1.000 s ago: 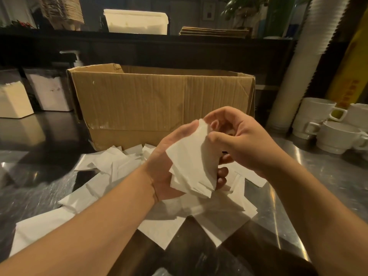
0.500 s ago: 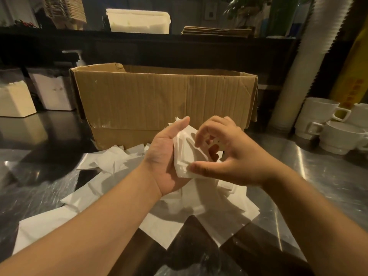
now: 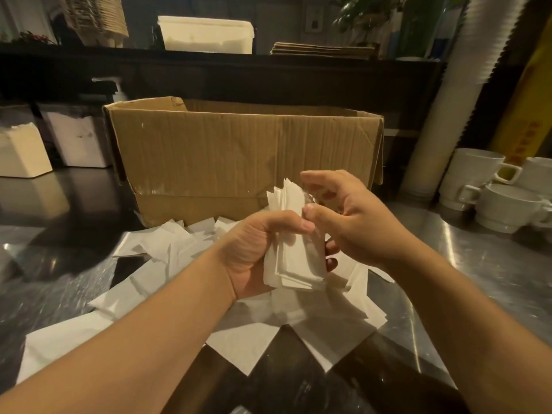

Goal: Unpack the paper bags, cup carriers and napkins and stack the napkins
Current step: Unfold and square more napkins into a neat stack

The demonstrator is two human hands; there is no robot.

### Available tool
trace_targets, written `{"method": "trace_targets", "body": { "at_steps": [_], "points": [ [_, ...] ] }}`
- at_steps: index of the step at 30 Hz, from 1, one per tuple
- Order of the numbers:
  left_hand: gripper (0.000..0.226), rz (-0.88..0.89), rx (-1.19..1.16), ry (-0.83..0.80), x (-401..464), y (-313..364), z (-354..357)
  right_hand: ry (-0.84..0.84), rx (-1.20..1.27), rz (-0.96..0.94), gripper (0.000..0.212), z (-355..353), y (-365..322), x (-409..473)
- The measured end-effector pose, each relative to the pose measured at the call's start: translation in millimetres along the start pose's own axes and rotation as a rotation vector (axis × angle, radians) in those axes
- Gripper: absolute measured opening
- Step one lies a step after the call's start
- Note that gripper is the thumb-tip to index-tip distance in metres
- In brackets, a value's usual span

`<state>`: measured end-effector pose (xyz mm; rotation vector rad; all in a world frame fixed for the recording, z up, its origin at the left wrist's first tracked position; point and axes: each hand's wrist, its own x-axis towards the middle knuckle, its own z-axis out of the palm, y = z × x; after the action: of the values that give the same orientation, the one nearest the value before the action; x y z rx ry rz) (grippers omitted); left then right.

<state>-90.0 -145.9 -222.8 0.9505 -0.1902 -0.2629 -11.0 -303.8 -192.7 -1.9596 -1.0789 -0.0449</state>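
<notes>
The left hand [image 3: 254, 252] has its grip closed round a small napkin stack [image 3: 294, 249], thumb across the front. The right hand [image 3: 355, 216], fingers loosely curled, pinches its upper edge. Loose napkins [image 3: 167, 249] litter the steel surface [image 3: 490, 264] before a cardboard box [image 3: 239, 156].

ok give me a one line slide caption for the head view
Left hand grips a napkin stack, right hand at its top edge, before a cardboard box.
</notes>
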Motion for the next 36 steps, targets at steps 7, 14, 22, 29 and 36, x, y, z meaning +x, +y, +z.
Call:
{"method": "trace_targets", "body": {
  "at_steps": [7, 14, 22, 29, 36],
  "points": [
    [0.076, -0.034, 0.063, 0.071, 2.1, -0.3, -3.4, -0.041, 0.038, -0.026, 0.029, 1.5, -3.7, -1.4],
    [0.058, -0.016, 0.063, 0.057, 0.8, 0.6, -2.3, 0.06, 0.058, -0.112, 0.022, -0.1, -2.0, -2.0],
    [0.06, -0.029, 0.074, 0.039, 0.0, -0.9, -0.1, 0.022, 0.143, -0.083, 0.017, -2.2, -4.3, -3.5],
    [0.083, -0.045, 0.112, 0.037, 0.1, -0.1, -2.7, 0.043, 0.23, -0.047, 0.008, -2.3, -2.4, -1.8],
    [0.076, -0.078, 0.119, -0.014, -1.8, 0.1, -2.7, -0.009, 0.206, -0.018, 0.021, -2.8, -2.3, -2.1]
  ]
}}
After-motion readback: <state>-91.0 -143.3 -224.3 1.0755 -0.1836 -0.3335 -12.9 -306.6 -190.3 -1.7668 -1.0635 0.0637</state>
